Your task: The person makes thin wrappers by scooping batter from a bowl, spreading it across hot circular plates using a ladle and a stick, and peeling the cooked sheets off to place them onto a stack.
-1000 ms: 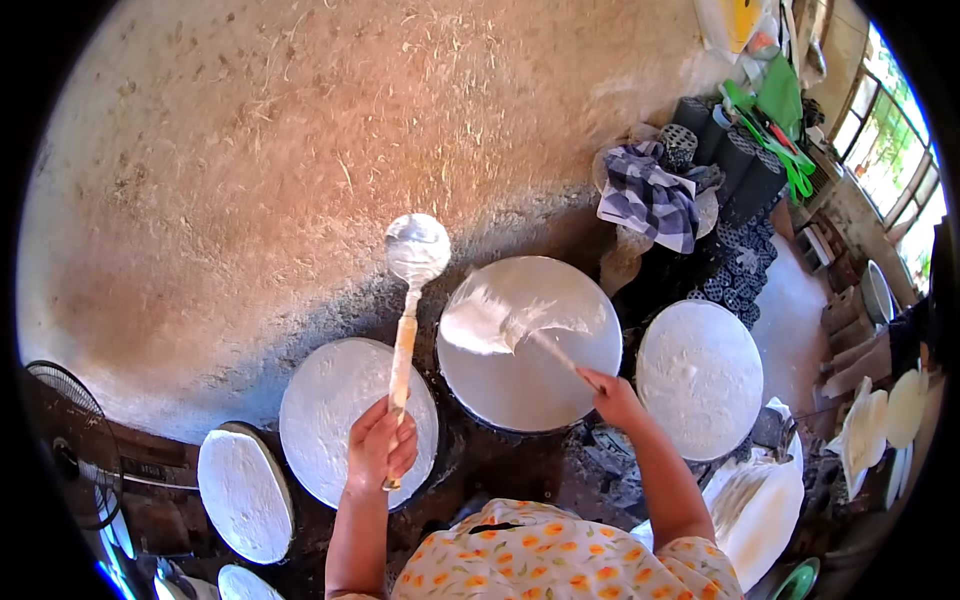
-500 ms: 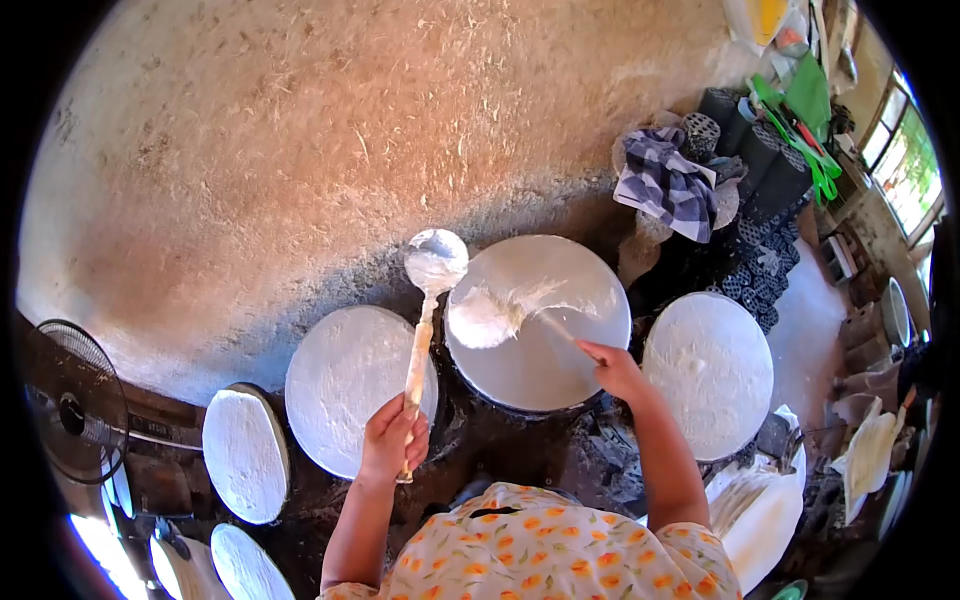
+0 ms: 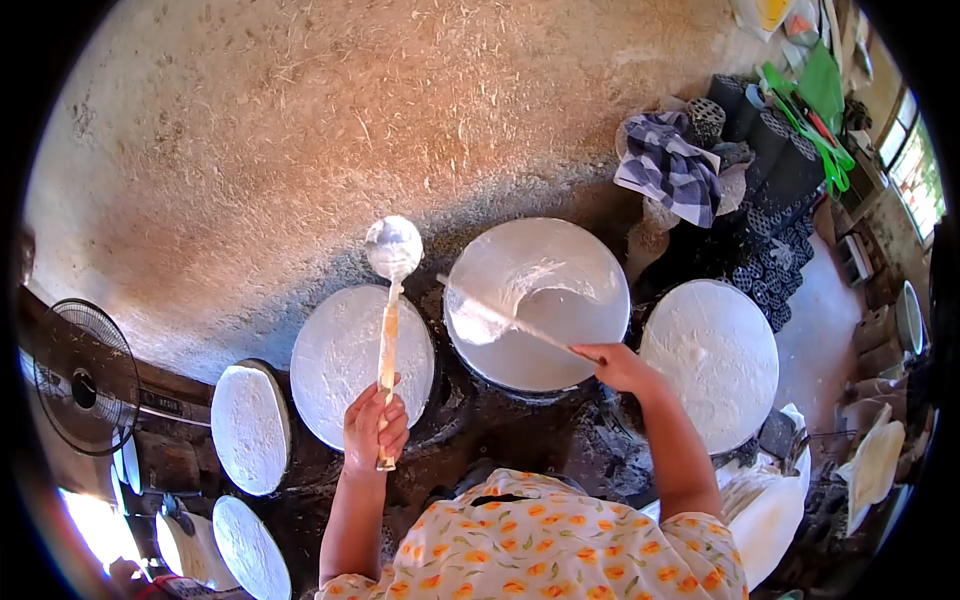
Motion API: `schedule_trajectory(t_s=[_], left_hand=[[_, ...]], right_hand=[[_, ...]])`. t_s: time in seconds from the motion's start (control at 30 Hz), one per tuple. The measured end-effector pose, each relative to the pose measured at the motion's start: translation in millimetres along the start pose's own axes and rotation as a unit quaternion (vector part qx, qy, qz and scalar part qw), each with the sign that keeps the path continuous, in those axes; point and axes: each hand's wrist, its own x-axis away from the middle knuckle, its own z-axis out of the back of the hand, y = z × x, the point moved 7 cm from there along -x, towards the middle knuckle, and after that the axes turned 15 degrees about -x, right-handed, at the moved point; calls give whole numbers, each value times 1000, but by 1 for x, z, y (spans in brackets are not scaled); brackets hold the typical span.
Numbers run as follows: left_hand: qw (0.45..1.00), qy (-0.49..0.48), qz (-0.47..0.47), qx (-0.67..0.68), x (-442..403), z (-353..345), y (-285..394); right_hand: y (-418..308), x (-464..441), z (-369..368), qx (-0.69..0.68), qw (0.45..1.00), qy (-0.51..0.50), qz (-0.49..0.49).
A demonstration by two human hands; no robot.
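Observation:
My left hand [image 3: 376, 425] is closed round the light handle of a ladle [image 3: 394, 248], whose bowl is coated white and points away from me. In my right hand [image 3: 625, 368] is the end of a thin stick [image 3: 510, 318], held over the middle round pan [image 3: 590, 250]. White batter [image 3: 482, 318] lies in a curved smear on the left and upper part of that pan. Behind the ladle handle is the left round pan [image 3: 325, 370], covered in white. The right round pan [image 3: 710, 365], also covered white, sits beside my right forearm.
An oval white sheet [image 3: 249, 430] and a fan [image 3: 85, 385] stand at the left. Against the back right are a checked cloth [image 3: 670, 170], dark perforated cylinders [image 3: 780, 150] and green straps [image 3: 825, 90]. Pale sheets [image 3: 765, 520] lie at the lower right. A rough wall [image 3: 300, 130] rises behind the pans.
The stick has swung round to point left, and the batter smear has spread into a wider curve. My left hand and the ladle have shifted left. The whole view has shifted slightly.

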Motion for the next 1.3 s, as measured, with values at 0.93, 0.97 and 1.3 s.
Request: schedule_trajectory(t_s=[0.93, 0.97, 1.3], left_hand=[[984, -158, 16, -76, 29, 64, 5], [984, -161, 18, -73, 31, 69, 6], [976, -171, 15, -137, 36, 117, 10]], right_hand=[[6, 131, -180, 121, 949, 290, 21], [8, 133, -189, 216, 935, 277, -54], [59, 160, -229, 118, 935, 283, -177]])
